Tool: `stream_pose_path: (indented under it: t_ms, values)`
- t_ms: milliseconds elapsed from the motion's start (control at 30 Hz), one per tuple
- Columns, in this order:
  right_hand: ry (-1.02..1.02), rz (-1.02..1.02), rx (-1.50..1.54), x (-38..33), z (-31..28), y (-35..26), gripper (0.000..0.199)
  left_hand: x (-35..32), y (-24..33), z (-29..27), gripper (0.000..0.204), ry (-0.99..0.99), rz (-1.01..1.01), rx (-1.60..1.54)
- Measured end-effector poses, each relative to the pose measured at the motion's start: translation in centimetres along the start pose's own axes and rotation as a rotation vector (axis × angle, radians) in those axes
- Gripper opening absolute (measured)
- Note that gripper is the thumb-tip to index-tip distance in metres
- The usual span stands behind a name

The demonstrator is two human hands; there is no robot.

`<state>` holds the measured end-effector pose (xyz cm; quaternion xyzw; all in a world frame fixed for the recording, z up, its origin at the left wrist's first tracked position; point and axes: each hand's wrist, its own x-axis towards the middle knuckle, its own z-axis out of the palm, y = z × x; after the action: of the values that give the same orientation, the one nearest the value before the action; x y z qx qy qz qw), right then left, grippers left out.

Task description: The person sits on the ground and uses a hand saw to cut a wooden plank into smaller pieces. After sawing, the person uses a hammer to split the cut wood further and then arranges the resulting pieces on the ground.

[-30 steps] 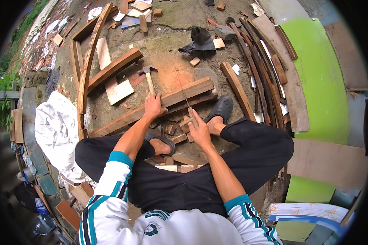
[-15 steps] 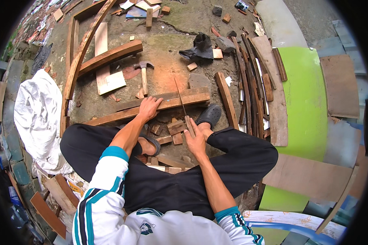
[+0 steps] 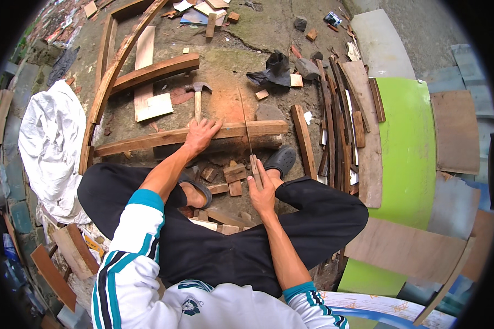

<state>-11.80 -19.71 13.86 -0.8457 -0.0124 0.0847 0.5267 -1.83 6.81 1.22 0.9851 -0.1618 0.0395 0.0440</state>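
My left hand (image 3: 202, 135) grips a long brown wooden beam (image 3: 153, 140) from above, fingers curled over it. The beam lies crosswise in front of my feet, over a dark support (image 3: 230, 145) whose kind I cannot make out. My right hand (image 3: 262, 192) is closed around the wooden handle of a handsaw (image 3: 248, 131). Its thin blade points away from me and crosses the beam toward its right end. Just beyond my left hand lies a claw hammer (image 3: 198, 101) with a wooden handle.
Small wood offcuts (image 3: 235, 173) lie between my feet. Long strips (image 3: 339, 131) are stacked at the right beside a green sheet (image 3: 405, 148). A curved timber (image 3: 115, 71) and a white cloth (image 3: 52, 142) lie at the left; a black bag (image 3: 274, 70) lies beyond the saw.
The beam has shifted away from me and to the left under my left hand, and the dark support now shows on its near side. The saw stays across the beam in my right hand.
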Motion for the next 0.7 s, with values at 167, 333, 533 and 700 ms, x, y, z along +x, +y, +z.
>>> stream_pose_path:
  t_ms: [167,333,533,700]
  values:
    - [0.009,0.103,0.034,-0.1,0.4,1.2,0.055,0.1,0.6,1.4,0.051,-0.124,0.026,0.061]
    - [-0.004,0.139,-0.006,0.6,0.3,1.3,0.055,0.0,1.0,2.9,0.051,-0.101,0.024,-0.004]
    - [-0.059,0.069,-0.042,1.2,0.6,-0.2,0.056,-0.3,0.2,3.4,0.051,-0.026,0.007,-0.027]
    - [-0.055,0.111,-0.044,1.7,0.8,-0.9,0.055,-0.2,-0.1,3.0,0.050,-0.037,0.000,-0.023]
